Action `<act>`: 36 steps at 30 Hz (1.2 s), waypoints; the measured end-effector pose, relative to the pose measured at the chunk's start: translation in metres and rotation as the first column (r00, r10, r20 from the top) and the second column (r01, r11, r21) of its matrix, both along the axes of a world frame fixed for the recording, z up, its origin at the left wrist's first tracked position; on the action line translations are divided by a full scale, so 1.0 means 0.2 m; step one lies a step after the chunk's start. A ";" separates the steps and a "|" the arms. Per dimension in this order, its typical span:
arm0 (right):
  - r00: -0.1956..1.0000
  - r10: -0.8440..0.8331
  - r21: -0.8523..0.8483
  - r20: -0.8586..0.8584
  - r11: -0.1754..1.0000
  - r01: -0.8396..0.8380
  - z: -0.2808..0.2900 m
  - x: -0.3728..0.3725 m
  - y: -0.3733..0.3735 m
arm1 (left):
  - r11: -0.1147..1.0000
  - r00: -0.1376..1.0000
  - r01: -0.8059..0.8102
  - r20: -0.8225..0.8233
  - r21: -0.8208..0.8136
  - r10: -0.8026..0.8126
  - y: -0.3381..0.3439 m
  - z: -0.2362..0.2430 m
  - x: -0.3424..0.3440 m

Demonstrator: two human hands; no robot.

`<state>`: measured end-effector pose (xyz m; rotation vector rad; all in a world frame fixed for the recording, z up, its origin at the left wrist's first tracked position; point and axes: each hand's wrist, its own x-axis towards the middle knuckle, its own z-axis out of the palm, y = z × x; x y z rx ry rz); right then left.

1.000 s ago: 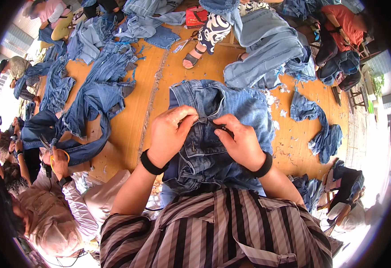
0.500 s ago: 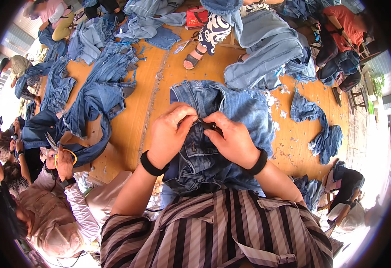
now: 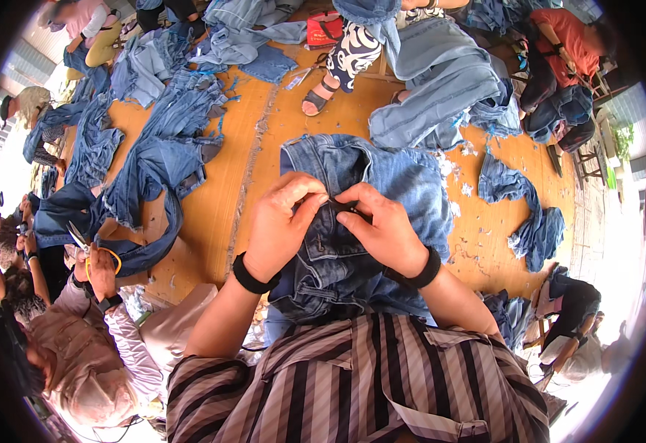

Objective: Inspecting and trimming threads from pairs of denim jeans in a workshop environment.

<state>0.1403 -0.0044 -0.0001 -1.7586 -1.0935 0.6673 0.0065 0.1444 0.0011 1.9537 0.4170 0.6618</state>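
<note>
A pair of blue jeans lies bunched in front of me, its waistband and fly folded toward my fingers. With thumb and forefinger, my left hand pinches at the edge of the jeans near the fly; any thread there is too small to make out. My right hand closes on a small black tool, mostly hidden by the fingers, whose tip meets the left fingertips at the denim. Both hands are close together over the jeans.
On the yellow-brown table lie denim piles, a separate denim piece and lint scraps. At left a co-worker's hands hold scissors. Across from me a person's sandalled foot rests beside light jeans and a red bag.
My hands stay at nearly the same spot on the jeans, the right fingers shifting slightly around the black tool. The co-worker's scissors at left have moved a little left and down.
</note>
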 end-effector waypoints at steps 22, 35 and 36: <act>0.838 -0.483 -0.394 -0.254 0.843 0.366 -0.36 0.65 -0.76 | 0.826 0.959 -0.078 -0.269 -0.558 -0.091 0.06 -0.08 -0.29; 0.846 -0.534 -0.259 0.004 0.816 0.517 -0.68 0.57 -0.91 | 0.975 0.952 -0.045 -0.304 -0.217 -0.024 -0.02 -0.15 -0.18; 0.825 -0.562 -0.236 -0.064 0.812 0.534 -0.62 0.58 -0.95 | 0.968 0.961 -0.057 -0.277 -0.245 -0.014 -0.04 -0.09 -0.15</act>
